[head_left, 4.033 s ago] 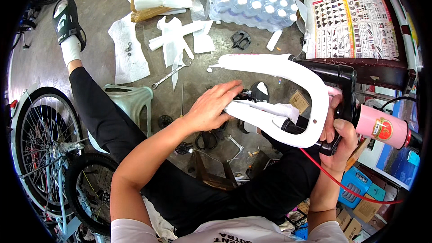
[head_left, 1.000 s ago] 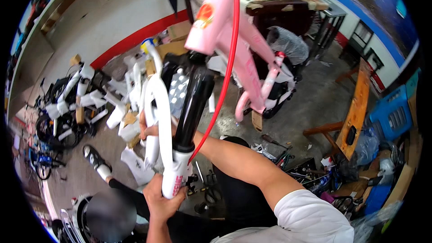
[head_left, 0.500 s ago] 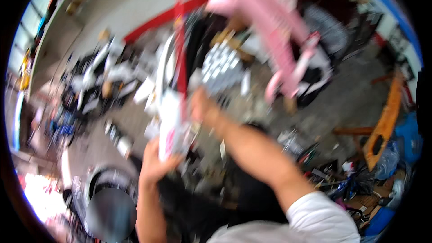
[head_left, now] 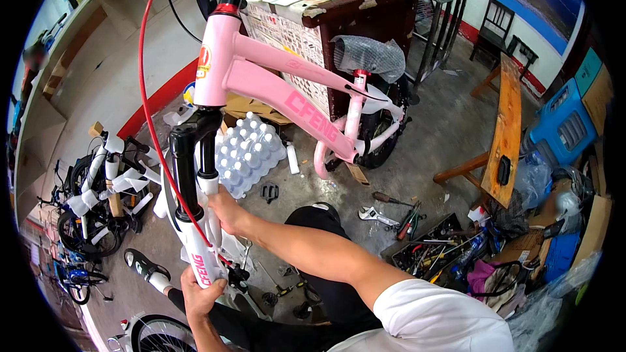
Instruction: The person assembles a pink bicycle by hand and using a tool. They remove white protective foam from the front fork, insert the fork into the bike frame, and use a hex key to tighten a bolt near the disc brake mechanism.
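Note:
A pink bicycle frame [head_left: 267,91] stands in front of me with no front wheel fitted, its suspension fork [head_left: 188,186] reaching down toward me with black upper tubes and white lower legs. My left hand [head_left: 202,294] is closed around the bottom of the nearer white leg. Higher up, my right hand [head_left: 227,212] grips the other white leg; its fingertips are partly hidden behind it. A red cable [head_left: 153,124] loops from the handlebar down along the fork to a dark brake part [head_left: 238,277] beside my left hand.
Tools, including an adjustable wrench [head_left: 377,216], lie on the floor near a full tool tray [head_left: 433,244]. A wooden bench [head_left: 505,137] and blue plastic stool [head_left: 564,120] stand right. Wrapped bottles [head_left: 248,153] sit behind the fork; bicycle parts [head_left: 98,182] are at left.
The view has swung and steadied from a blur. The pink frame now sits lower and further left in view, with its rear wheel showing. Both hands are still at the fork.

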The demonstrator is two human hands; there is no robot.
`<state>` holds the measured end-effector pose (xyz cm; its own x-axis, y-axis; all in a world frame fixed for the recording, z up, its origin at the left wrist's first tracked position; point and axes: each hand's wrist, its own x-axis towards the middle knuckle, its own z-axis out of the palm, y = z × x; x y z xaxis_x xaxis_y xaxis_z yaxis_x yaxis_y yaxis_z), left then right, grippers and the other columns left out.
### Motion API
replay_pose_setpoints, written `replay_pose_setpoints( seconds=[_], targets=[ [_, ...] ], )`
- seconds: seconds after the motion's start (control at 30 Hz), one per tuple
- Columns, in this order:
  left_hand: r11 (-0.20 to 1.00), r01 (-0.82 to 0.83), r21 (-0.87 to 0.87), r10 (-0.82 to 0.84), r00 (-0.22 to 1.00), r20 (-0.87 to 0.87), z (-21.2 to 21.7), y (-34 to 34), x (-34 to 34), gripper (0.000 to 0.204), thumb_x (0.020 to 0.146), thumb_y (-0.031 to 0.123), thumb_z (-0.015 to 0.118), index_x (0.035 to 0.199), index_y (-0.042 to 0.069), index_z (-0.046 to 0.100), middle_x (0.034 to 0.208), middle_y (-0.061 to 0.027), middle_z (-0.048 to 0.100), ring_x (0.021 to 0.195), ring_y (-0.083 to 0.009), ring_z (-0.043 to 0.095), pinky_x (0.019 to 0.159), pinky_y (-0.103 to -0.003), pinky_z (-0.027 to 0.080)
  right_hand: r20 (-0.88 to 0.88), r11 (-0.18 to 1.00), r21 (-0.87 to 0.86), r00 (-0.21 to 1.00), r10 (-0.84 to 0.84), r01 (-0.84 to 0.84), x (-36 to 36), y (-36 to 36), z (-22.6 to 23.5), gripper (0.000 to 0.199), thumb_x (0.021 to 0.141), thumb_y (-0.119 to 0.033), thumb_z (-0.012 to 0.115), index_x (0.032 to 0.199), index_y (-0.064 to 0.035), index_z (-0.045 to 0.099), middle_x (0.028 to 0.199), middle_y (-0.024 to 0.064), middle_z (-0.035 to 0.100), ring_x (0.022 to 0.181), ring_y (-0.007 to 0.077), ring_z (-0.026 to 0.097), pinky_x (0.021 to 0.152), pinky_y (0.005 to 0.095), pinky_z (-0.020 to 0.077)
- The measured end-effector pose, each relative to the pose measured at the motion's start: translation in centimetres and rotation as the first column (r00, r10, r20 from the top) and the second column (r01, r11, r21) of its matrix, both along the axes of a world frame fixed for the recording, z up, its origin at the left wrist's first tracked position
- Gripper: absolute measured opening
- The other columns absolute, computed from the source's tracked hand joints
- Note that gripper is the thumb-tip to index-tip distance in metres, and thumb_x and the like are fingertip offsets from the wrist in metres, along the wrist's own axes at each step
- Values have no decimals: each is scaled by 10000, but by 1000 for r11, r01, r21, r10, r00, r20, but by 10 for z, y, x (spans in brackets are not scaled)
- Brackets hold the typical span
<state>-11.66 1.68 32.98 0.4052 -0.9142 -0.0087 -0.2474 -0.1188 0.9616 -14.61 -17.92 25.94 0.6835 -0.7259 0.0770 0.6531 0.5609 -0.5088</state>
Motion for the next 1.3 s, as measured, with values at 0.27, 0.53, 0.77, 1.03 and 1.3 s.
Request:
replay_pose_setpoints(
  seconds=[0.27,0.53,0.77,1.03,1.3],
  targets=[
    [995,-24,92,23,1000,7,-7,-11,4,351,715,160,766,992,0,624,805,8,618,688,-74,567,623,-241,460,-35,995,90,999,-37,40,7,-15,-5,58,795,-71,569,814,-44,617,626,64,580,489,170,537,466,334,447],
    [904,-335,-264,425,768,480,2,12,-9,588,814,156,703,1323,-33,476,1220,-139,569,1145,-243,567,961,-343,442,-149,976,167,982,-118,143,32,5,15,93,802,-108,591,774,-30,633,642,67,597,521,155,543,485,335,447],
    [739,-542,-400,667,674,318,-38,15,-31,361,918,27,562,1272,-23,511,1248,-137,566,1095,-232,589,923,-347,465,-53,969,206,987,150,-136,25,-48,-38,430,979,-269,332,1094,12,637,988,161,696,931,293,692,867,473,561],
    [812,-352,-466,581,399,710,-36,14,-50,421,875,94,662,1251,-32,521,1282,-216,528,1172,-355,513,993,-424,407,-172,986,108,979,-111,130,5,-24,13,132,753,-46,620,650,-17,542,581,84,530,498,195,519,509,342,437],
    [768,-374,-519,636,350,688,-42,7,-58,274,869,66,681,1132,18,623,1222,-183,531,1135,-325,511,950,-406,418,-194,989,79,975,-112,129,-6,-21,12,176,762,-60,626,610,-42,539,559,67,527,492,178,512,517,324,434]
  ],
)
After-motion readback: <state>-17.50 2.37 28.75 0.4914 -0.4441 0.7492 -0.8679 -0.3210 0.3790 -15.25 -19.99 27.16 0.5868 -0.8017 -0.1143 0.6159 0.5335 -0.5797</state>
